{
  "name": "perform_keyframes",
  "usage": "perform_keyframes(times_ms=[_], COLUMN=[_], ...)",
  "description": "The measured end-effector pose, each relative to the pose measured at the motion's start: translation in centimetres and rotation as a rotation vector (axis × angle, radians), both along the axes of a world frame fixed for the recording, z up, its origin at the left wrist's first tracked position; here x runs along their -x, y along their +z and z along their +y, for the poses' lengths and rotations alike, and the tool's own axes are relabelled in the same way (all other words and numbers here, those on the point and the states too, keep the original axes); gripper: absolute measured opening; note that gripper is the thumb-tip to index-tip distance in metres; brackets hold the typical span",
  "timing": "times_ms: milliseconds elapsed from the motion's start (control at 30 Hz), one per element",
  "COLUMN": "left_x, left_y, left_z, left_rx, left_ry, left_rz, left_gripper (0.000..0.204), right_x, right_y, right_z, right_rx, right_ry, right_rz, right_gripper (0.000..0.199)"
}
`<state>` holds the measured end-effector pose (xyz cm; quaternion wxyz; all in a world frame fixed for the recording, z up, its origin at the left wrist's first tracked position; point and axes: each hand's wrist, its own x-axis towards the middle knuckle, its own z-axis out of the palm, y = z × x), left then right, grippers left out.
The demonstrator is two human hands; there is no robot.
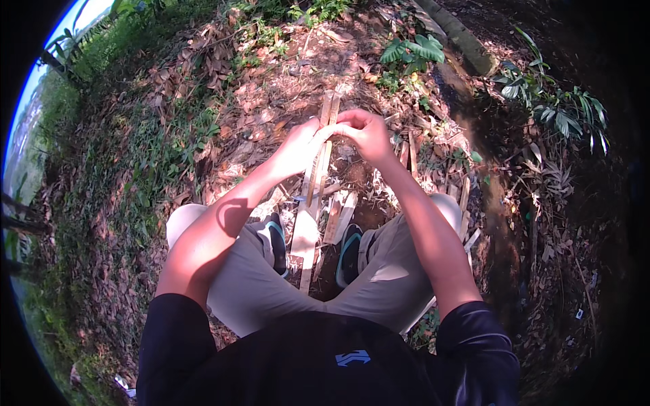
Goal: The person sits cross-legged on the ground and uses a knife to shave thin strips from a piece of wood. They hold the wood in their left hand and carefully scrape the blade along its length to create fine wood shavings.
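Note:
Long, narrow pale strips of split wood or bamboo [328,107] run up between my hands, away from my body. My left hand [298,149] is closed around their left side. From the right, my right hand [369,139] pinches the same strips, its thumb reaching across toward the left hand and its fingers curled. The hands nearly touch, and just where each fingertip presses is partly hidden. Below them, a flat pale board [305,233] lies between my feet. A thin bluish-grey object [298,199] shows beside the strips, too small to name.
Cut wood pieces [342,216] lie near my right shoe [349,254]; my left shoe [276,243] is across the board. Dry leaves [264,115] cover the ground. Broad-leaved plants [416,51] and a log [467,44] stand farther off at right. Green grass [128,162] grows at left.

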<state>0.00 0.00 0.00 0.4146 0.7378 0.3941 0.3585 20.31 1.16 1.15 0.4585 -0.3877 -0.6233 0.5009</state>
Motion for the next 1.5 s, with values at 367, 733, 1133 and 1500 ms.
perform_keyframes(times_ms=[367, 733, 1133, 1500], left_x=[0.3, 2.4, 4.2, 4.5], left_y=[1.2, 2.2, 1.6, 2.8], left_z=[-0.6, 0.4, 1.7, 2.1], left_rx=[0.059, 0.03, -0.082, -0.157], left_ry=[0.27, 0.325, 0.474, 0.534], left_rz=[-0.258, -0.325, -0.356, -0.221], left_gripper=[0.045, 0.046, 0.04, 0.03], right_x=[2.4, 1.5, -1.8, -5.9], right_y=[-0.7, -6.1, -4.8, -12.6], right_z=[-2.1, -0.5, 2.0, 8.3], right_rx=[-0.233, 0.025, -0.048, -0.393], right_ry=[-0.06, 0.271, -0.095, -0.25], right_rz=[-0.231, -0.396, -0.698, -0.843], right_gripper=[0.089, 0.028, 0.03, 0.033])
